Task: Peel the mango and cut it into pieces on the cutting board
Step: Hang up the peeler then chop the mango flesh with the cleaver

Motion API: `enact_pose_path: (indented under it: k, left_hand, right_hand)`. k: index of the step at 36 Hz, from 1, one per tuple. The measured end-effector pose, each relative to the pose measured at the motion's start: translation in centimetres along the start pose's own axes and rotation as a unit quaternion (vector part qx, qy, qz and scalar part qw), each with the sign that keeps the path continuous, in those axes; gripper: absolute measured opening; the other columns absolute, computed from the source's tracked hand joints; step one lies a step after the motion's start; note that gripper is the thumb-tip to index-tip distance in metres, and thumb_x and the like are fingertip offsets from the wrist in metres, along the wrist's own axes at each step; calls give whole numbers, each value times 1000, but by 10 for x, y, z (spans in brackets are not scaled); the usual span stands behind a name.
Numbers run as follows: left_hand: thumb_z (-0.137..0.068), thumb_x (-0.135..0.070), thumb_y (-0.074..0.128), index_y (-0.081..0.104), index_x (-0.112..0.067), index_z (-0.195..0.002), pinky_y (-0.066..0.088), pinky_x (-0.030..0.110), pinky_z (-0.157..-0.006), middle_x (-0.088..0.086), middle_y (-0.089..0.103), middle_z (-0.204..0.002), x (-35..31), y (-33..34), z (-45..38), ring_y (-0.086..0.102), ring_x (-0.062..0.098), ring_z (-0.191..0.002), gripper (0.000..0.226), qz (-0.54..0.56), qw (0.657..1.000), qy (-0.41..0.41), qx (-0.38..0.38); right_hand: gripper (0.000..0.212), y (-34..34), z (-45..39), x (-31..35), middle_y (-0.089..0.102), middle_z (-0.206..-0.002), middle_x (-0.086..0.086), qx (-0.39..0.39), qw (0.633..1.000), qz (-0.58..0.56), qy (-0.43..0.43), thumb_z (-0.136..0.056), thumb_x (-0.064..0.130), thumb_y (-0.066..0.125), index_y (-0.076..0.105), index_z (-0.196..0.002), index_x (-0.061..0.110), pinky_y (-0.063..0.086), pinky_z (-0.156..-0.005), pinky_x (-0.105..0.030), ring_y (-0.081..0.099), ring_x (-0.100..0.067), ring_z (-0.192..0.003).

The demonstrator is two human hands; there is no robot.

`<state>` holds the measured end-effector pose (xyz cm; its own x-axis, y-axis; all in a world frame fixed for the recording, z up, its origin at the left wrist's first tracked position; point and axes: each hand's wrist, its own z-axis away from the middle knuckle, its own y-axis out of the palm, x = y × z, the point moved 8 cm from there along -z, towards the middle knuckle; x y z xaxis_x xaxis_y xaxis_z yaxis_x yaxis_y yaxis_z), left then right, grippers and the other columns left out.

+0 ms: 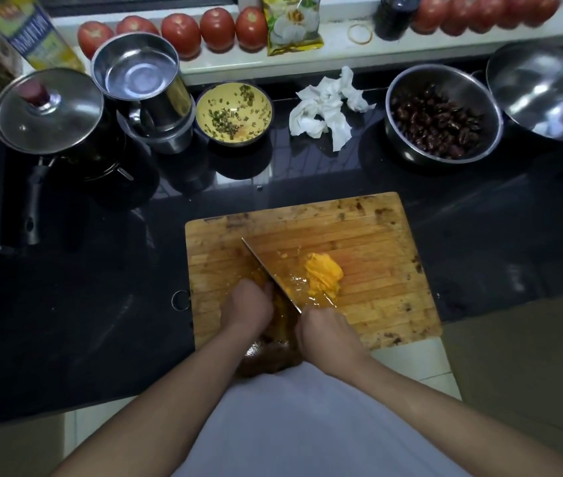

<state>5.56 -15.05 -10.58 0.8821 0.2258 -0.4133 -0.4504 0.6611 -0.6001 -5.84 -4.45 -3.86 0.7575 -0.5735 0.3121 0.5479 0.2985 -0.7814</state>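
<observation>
Your right hand [321, 333] grips the knife [269, 275]; your left hand [247, 306] closes, apparently, on the mango [259, 275]; cut flesh [323, 273] lies beyond the right hand on the cutting board [376, 235].

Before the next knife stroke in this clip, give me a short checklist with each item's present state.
1. Knife gripped: ok, right hand closed on the handle, blade angled across the board.
2. Mango steadied: ok, left hand holds it against the blade's left side.
3. Left fingertips clear of the edge: cannot tell, they sit right by the blade and are partly hidden.
4. Cut flesh out of the way: ok, piled to the blade's right.
5. Cutting board seated: not ok, its near edge overhangs the counter.
6. Board surface dry: not ok, juice is smeared around the cut.
</observation>
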Motion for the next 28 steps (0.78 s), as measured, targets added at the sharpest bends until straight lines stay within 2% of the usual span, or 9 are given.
enact_pose_path:
  k: [6,10,13,15,17,19,24,28]
  left_hand:
    - [-95,-55,45,71,-12,-90,59,47,-86,13,74,-93,-3,-1,2,70,38,-88,51,24,1000,0,-9]
    - [-104,-44,47,70,-6,-89,58,45,-87,14,72,-94,-11,-9,5,68,37,-90,46,22,1000,3,-11]
    - [-100,-46,48,71,-7,-91,58,45,-87,15,73,-95,-11,-7,6,69,38,-91,47,28,1000,-11,-10]
    - [-95,-48,45,72,-10,-84,60,47,-82,13,76,-85,-4,-4,1,72,36,-80,48,36,999,-20,-8]
    - [-98,-42,45,70,-10,-75,63,49,-75,9,75,-68,1,-2,0,74,33,-66,46,55,998,-21,0]
    - [-103,-34,45,69,-8,-73,64,49,-72,8,73,-60,1,-3,1,74,31,-60,46,71,997,-7,11]
    - [-108,-29,42,68,-5,-90,65,52,-69,18,76,-80,-1,-3,7,76,39,-66,40,122,989,1,79]
    - [-107,-27,36,67,-5,-105,63,43,-55,22,76,-90,4,-6,10,75,37,-66,39,176,978,-21,110]
  right_hand:
    - [25,-1,6,-13,67,-92,-18,-12,1000,-14,5,-101,24,45,63,-93,8,39,-64,-36,64,-38,-87]
    - [23,-4,15,-28,66,-93,-20,-12,1000,-22,18,-100,23,47,62,-89,9,37,-64,-36,63,-41,-89]
    - [25,-4,18,-33,66,-94,-20,-13,999,-21,31,-100,24,46,64,-93,8,39,-65,-37,63,-42,-90]
    - [28,-10,19,-46,67,-95,-19,-28,997,-26,61,-100,28,46,66,-98,8,41,-67,-37,63,-42,-92]
    - [33,-17,20,-60,69,-95,-17,-46,995,-30,85,-101,32,46,68,-100,8,45,-68,-38,64,-40,-91]
    - [34,-22,21,-65,70,-95,-18,-50,995,-29,87,-101,34,47,67,-100,7,48,-70,-40,65,-39,-91]
    - [32,-19,20,-42,68,-94,-18,-43,998,-7,35,-102,34,45,64,-96,9,43,-67,-38,64,-40,-92]
    - [23,-15,14,-19,67,-93,-17,-31,999,15,-19,-100,26,45,61,-94,11,40,-63,-38,64,-39,-89]
